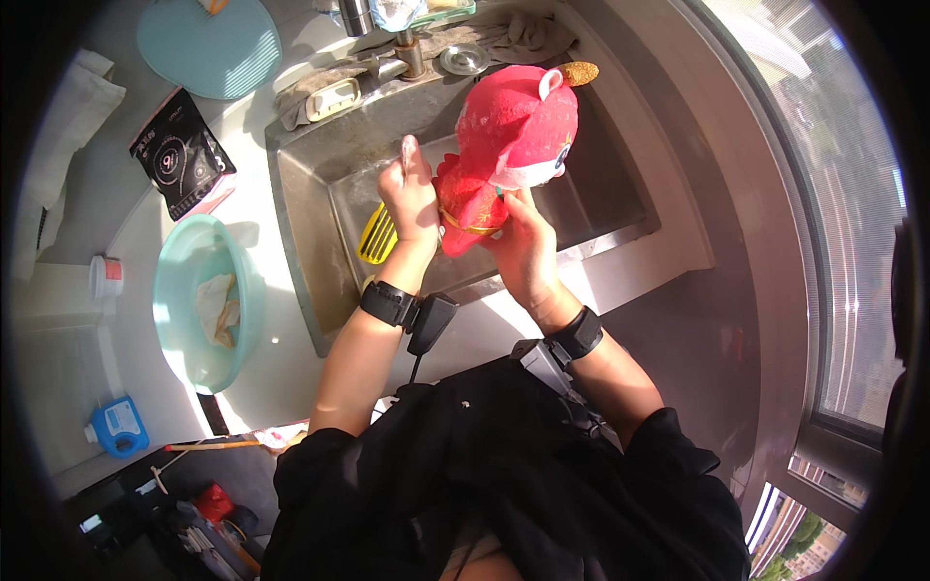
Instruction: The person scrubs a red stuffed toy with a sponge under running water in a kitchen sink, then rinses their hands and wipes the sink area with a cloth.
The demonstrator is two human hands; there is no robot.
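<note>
A red plush toy with a large head, pale muzzle, blue eye and gold horn is held over the sink. My right hand grips its body from the near side, thumb on the patterned front. Against the toy's back is my left hand, curled with the thumb raised; its fingertips are hidden. Whitish suds mark that thumb and patches of the toy's head. Below the left wrist, a yellow slotted item lies inside the stainless steel sink, partly covered by the hand.
Left of the sink stand a mint-green basin with a cloth inside, a black pouch and a blue bottle. A faucet, soap dish and drain strainer line the back rim. A window is at right.
</note>
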